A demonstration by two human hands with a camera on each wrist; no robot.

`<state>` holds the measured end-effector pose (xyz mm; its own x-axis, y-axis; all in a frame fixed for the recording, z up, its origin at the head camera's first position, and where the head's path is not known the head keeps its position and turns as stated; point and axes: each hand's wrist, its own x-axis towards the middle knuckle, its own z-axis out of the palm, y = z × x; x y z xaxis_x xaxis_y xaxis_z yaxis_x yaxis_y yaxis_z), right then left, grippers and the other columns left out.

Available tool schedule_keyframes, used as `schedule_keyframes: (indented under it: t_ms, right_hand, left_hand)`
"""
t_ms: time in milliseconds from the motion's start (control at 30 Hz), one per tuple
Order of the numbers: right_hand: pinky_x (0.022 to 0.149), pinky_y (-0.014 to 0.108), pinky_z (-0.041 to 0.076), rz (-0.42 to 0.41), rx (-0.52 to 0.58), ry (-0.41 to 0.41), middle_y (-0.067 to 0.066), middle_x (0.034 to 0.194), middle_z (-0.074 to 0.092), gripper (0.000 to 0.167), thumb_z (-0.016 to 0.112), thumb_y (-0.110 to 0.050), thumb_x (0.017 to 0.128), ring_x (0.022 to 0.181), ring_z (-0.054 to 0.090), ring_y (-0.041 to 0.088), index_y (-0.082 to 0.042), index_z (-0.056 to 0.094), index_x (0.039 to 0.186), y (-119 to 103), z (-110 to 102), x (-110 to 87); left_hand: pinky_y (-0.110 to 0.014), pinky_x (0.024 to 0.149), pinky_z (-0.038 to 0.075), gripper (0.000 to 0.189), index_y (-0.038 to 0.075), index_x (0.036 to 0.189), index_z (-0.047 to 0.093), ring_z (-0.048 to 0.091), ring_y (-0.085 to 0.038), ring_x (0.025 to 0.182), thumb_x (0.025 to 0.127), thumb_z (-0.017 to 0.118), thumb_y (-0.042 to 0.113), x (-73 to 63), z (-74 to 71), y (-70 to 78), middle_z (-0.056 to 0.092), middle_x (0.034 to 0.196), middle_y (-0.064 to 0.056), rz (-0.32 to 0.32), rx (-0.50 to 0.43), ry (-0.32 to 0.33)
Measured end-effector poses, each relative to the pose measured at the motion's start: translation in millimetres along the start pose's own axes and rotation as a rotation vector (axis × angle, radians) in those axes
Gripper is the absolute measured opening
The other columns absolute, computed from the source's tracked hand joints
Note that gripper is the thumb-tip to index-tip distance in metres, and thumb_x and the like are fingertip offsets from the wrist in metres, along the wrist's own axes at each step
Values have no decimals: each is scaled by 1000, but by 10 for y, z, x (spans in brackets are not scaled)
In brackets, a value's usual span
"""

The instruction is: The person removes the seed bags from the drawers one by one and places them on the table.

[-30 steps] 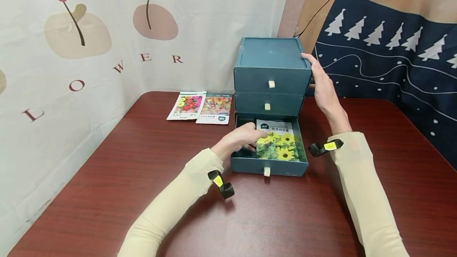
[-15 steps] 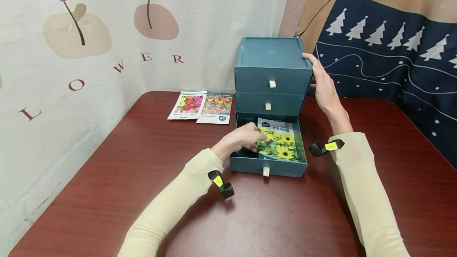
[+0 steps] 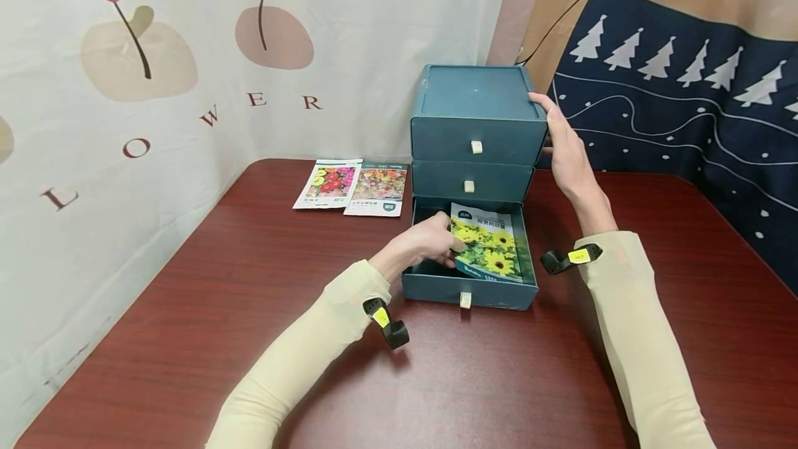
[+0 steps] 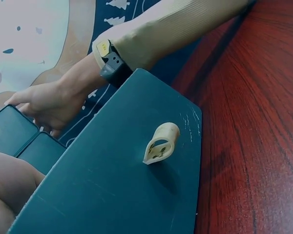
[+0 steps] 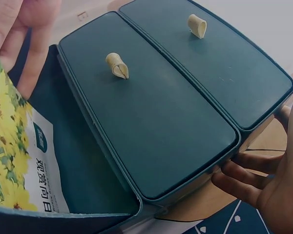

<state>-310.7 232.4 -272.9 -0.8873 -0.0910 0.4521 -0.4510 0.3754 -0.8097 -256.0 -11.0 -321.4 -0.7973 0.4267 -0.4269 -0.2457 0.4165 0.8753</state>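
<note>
My left hand [image 3: 429, 240] reaches into the pulled-out bottom drawer [image 3: 430, 288] and pinches the left edge of a seed packet [image 3: 489, 248]. Yellow sunflowers are printed on the packet, which tilts with its left side raised inside the drawer. My right hand [image 3: 569, 158] rests against the right side of the teal drawer cabinet [image 3: 476, 92], a fingertip at its top edge. In the right wrist view its other fingers [image 5: 239, 187] lie along the cabinet's side. The left wrist view shows the drawer's front with its cream loop tab [image 4: 162, 141].
Two more flower seed packets, a white one [image 3: 327, 186] and a partly overlapping one [image 3: 377, 189], lie left of the cabinet on the dark red table [image 3: 280, 262]. The upper drawer [image 3: 442, 141] and middle drawer [image 3: 436, 180] are closed. Printed cloths hang behind.
The sunflower packet has tilted further and shifted slightly right with my left hand; its lower blue band now shows. My right hand stays on the cabinet.
</note>
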Motion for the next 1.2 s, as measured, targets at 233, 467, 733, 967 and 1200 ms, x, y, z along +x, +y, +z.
schedule_keyframes:
  t_ms: [233, 467, 733, 967, 1200]
  right_hand:
    - [105, 69, 33, 1, 0, -3, 2, 160, 34, 53, 18, -51, 108, 131, 42, 31, -36, 36, 156, 19, -5, 3]
    - [105, 69, 33, 3, -3, -3, 2, 160, 34, 53, 18, -52, 108, 130, 42, 31, -36, 36, 156, 24, -3, 7]
    - [105, 69, 32, 2, -9, 5, 1, 160, 34, 53, 18, -52, 108, 132, 42, 31, -36, 36, 156, 14, -3, 6]
    - [106, 69, 32, 2, -15, 5, 0, 161, 33, 53, 19, -52, 108, 132, 42, 31, -36, 36, 156, 6, 2, 1]
    - [106, 69, 32, -1, -10, 5, 0, 161, 34, 53, 19, -52, 108, 132, 41, 31, -35, 36, 156, 0, -2, -4]
  left_hand:
    - [-26, 62, 54, 50, -13, 145, 29, 59, -21, 67, 101, 51, -6, 16, 14, 0, 54, 106, -22, 27, -59, -5]
    - [-28, 64, 50, 67, -7, 157, 12, 61, -20, 69, 100, 47, -7, -9, -28, 13, 54, 123, -30, 92, -95, 25]
    - [-29, 70, 50, 62, -6, 155, 21, 58, -21, 74, 100, 49, -5, -70, -121, 16, 52, 118, -23, 115, -150, 20]
    - [-27, 68, 50, 62, -5, 155, 23, 59, -21, 76, 100, 51, -3, -133, -172, 40, 54, 122, -24, 124, -197, 2]
    - [-28, 70, 50, 53, -4, 151, 32, 60, -21, 79, 102, 52, 0, -206, -225, 23, 59, 122, -21, 133, -155, -44]
